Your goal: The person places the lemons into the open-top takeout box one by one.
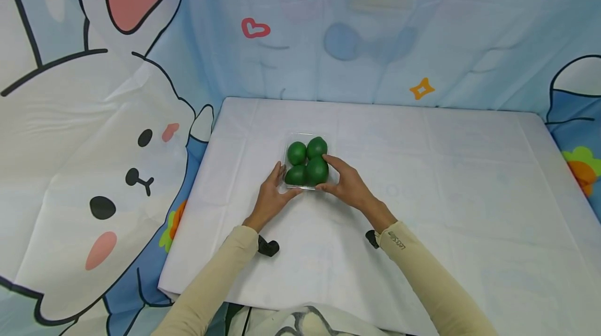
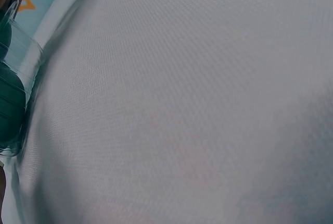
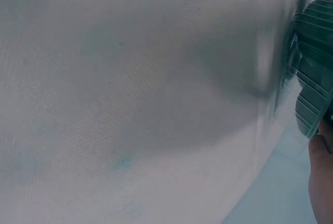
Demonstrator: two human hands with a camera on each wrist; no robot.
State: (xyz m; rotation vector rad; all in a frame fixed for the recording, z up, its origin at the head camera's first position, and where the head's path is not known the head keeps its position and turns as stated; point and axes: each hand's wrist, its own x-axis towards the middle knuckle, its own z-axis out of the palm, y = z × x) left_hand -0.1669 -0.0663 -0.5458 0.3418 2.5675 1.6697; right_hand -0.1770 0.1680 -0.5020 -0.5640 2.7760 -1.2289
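A clear plastic container [image 1: 298,138] holds several smooth, dark green, lime-like fruits [image 1: 317,170], set close together. My left hand [image 1: 271,196] holds its left side, fingers along the wall and thumb at the near edge. On the right, my right hand [image 1: 351,186] grips the near corner with the thumb, and its forefinger reaches up the side beside the fruits. The left wrist view catches the container's clear wall [image 2: 28,52] at its left border. Ribbed plastic [image 3: 312,78] with green behind it shows at the right border of the right wrist view, close to the thumb [image 3: 320,166].
A white cloth [image 1: 446,211] covers the table under the container. Behind it hangs a light blue printed curtain [image 1: 300,75], and a large cartoon animal print [image 1: 70,143] fills the left side. Dark wrist straps [image 1: 268,247] show at the cuffs.
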